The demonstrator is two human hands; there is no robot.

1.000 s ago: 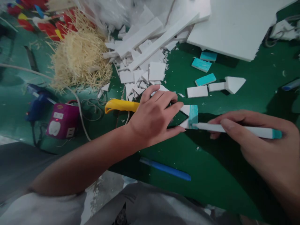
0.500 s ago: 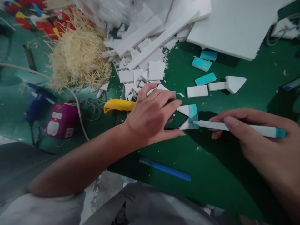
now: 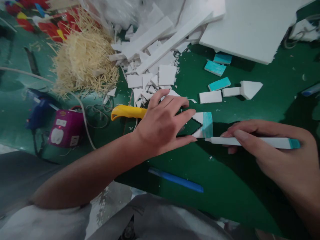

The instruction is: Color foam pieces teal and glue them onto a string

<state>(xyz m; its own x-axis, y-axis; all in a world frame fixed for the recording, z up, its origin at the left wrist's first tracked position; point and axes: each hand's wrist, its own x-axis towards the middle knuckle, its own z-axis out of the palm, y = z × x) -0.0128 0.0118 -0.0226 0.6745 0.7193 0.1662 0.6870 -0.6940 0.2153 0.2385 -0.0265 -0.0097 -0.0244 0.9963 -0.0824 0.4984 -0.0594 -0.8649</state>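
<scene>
My left hand (image 3: 165, 125) lies on the green table (image 3: 225, 186) with fingers spread, pressing a small white foam piece (image 3: 203, 124) whose right part is coloured teal. My right hand (image 3: 270, 150) is closed around a white marker with a teal end (image 3: 252, 141). The marker tip sits just below the lower right corner of the foam piece. A yellow-handled cutter (image 3: 127, 112) lies just behind my left hand.
Teal-painted foam bits (image 3: 219, 84) and white blocks (image 3: 210, 97) lie beyond the hands. A heap of white foam offcuts (image 3: 155, 50) and a big foam sheet (image 3: 250, 26) fill the back. A pile of straw-like sticks (image 3: 85, 63), a pink power strip (image 3: 66, 128) and a blue pen (image 3: 176, 180) lie around.
The marker tip has slid down the teal band of the foam piece to its lower edge. My left hand stays on the piece.
</scene>
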